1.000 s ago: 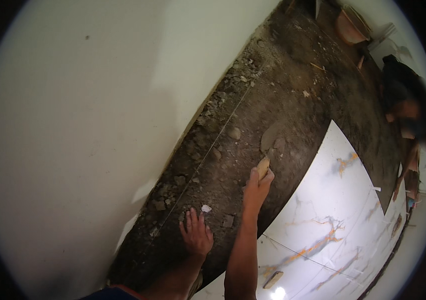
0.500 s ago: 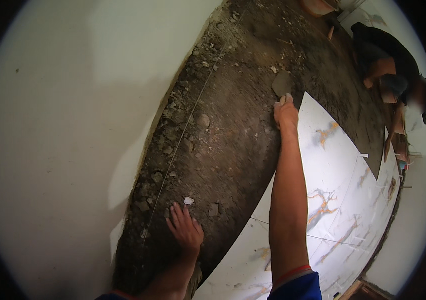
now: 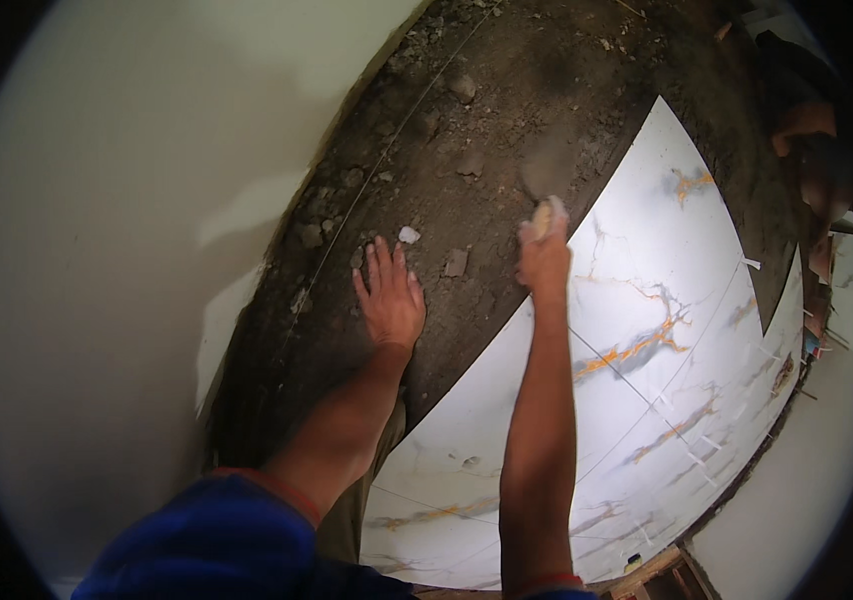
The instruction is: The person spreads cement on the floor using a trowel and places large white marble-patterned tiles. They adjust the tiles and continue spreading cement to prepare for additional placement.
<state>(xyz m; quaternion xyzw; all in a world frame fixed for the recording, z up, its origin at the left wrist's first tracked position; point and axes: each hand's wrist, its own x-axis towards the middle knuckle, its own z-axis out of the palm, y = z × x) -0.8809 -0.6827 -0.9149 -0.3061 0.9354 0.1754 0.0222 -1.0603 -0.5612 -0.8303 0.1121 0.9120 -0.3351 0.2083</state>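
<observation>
My right hand (image 3: 545,255) is closed around the pale handle of a trowel (image 3: 549,172), whose grey blade is blurred against the dark soil. It works right beside the long edge of the white marble-patterned tiles (image 3: 637,300). Lower and to the left, my left hand (image 3: 393,308) rests palm down on the soil bed (image 3: 477,130), its fingers spread and holding nothing. Just off its fingertips lies a small white chip (image 3: 409,235). A flat grey lump (image 3: 457,262) sits on the soil between my two hands.
A taut string (image 3: 387,165) runs over the soil near the pale wall (image 3: 127,250) at left. Loose stones (image 3: 311,235) lie along it. White spacers (image 3: 752,263) stick out of tile joints. At the far right another person (image 3: 807,125) is partly visible, dark and blurred.
My right hand has drawn the trowel back toward me along the tile edge, away from the far tile corner. My left hand stays flat beside the white chip while the view has shifted.
</observation>
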